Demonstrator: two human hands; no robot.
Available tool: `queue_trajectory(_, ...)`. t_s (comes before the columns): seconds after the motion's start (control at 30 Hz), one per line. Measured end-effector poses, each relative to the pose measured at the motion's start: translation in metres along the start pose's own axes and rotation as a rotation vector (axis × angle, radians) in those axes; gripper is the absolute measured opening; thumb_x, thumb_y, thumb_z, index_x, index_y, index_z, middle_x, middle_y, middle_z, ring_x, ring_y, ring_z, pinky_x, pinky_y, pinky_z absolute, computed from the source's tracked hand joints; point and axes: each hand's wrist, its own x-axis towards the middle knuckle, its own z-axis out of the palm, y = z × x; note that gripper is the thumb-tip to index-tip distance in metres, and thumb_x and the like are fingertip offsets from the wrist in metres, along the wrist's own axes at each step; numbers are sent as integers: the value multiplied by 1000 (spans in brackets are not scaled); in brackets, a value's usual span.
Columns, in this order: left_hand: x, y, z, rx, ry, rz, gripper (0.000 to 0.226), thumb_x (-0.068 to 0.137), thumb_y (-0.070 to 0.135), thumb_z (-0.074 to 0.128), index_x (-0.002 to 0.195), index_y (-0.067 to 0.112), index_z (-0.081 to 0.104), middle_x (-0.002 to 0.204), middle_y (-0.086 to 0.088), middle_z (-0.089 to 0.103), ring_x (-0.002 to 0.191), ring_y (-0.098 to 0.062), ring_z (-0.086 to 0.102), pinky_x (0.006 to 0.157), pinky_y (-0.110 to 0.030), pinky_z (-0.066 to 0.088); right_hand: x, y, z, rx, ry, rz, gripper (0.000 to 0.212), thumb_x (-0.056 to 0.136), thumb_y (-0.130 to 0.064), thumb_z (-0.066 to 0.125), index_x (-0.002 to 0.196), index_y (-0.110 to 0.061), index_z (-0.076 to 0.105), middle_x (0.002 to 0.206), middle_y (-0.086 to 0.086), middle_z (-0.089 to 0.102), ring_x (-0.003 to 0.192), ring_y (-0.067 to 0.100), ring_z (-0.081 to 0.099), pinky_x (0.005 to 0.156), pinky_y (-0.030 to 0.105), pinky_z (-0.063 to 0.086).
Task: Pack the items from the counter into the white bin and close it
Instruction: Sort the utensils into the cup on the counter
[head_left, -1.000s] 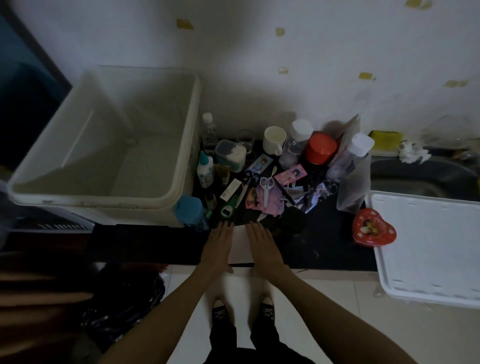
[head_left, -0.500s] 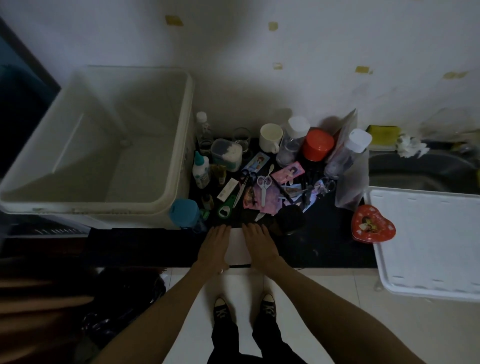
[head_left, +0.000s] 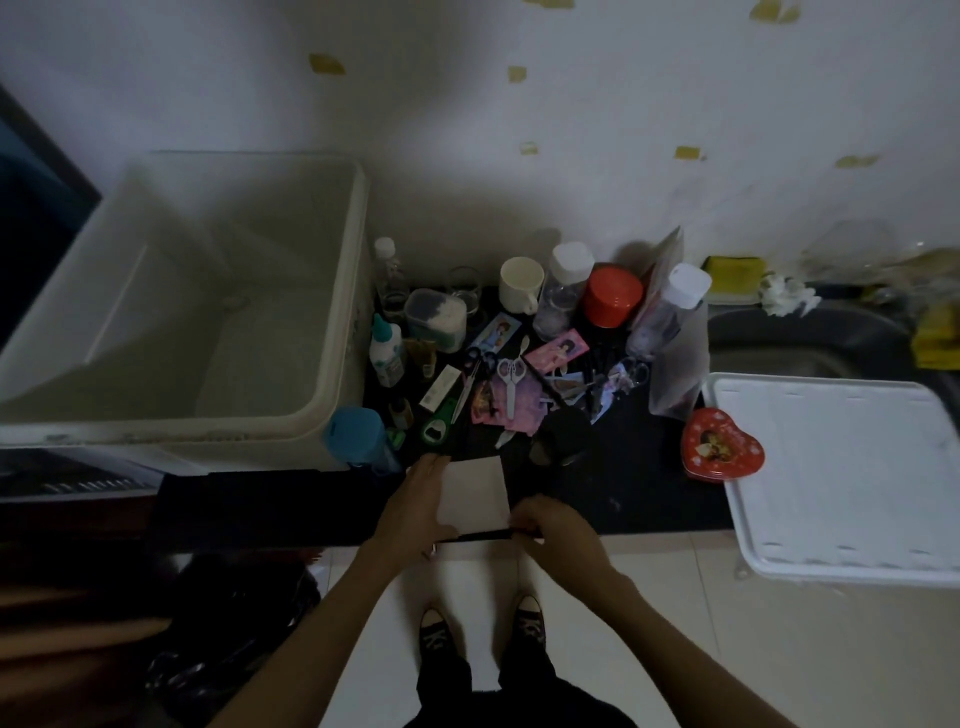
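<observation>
White bin (head_left: 343, 312) open; hands (head_left: 415, 499) partly hide pale sheet (head_left: 475, 491).

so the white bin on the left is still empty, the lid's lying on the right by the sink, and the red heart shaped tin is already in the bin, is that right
Not quite. The head view shows the red heart-shaped tin on the dark counter against the lid's near-left edge, not in the white bin. The rest holds: the bin on the left is empty, and the lid lies on the right by the sink.
</observation>
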Motion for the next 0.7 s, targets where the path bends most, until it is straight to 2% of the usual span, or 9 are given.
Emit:
queue_trajectory(0.07,-1,9,-7,-55,77,34,81,72,24,82,140,13,39,135,-3,38,122,-20,45,96,-29,43,-12,13,-10,123,38,148,8,83,-28,72,88,-30,66,88,-10,69,80,3,65,78,35,57)
queue_trajectory(0.13,3,21,-17,-93,141,61,69,75,23,80,135,13,46,129,-3,45,117,-18,49,94,-28,45,-16,21,-21,257,202,313,27,74,-35,82,88,-26,61,85,-8,68,77,5,64,73,34,56)
queue_trajectory(0.23,13,41,-32,-158,180,128,62,76,22,80,129,15,51,123,-2,51,113,-14,51,94,-28,46,-7,23,-38,452,411,440,70,59,-44,90,111,-21,50,107,-3,60,95,12,61,78,28,52)
queue_trajectory(0.33,20,56,-44,-164,204,197,56,75,20,79,126,18,53,118,0,53,108,-13,54,91,-30,49,13,18,-48,507,444,317,104,52,-54,91,137,-32,36,135,-5,47,120,12,50,96,31,46)
queue_trajectory(0.4,21,56,-49,-154,222,222,53,75,17,78,123,17,55,116,0,55,106,-13,55,90,-30,50,25,13,-47,534,438,282,100,55,-53,90,138,-35,38,138,-6,47,126,14,49,103,35,44)
queue_trajectory(0.47,19,54,-54,-135,236,229,48,75,16,78,119,14,58,114,-2,56,105,-15,56,89,-33,51,30,3,-46,543,473,252,74,65,-39,88,127,-33,48,129,-5,55,122,18,54,102,40,47)
queue_trajectory(0.53,14,52,-60,-132,219,209,45,75,15,78,116,13,59,113,-3,56,105,-17,58,90,-34,51,33,-4,-45,552,520,240,62,71,-27,86,124,-26,54,123,-3,62,113,15,59,99,42,50)
queue_trajectory(0.63,-2,56,-76,-137,234,209,37,77,16,78,109,17,62,108,2,57,101,-14,58,86,-30,52,34,-16,-53,560,532,184,61,72,-26,85,125,-21,56,120,-5,64,108,9,61,95,37,53)
queue_trajectory(0.7,-20,59,-97,-77,348,211,32,76,17,80,103,20,62,103,5,57,99,-12,54,82,-28,50,35,-30,-58,593,505,92,64,72,-26,85,128,-20,54,121,-7,64,110,6,61,92,27,52)
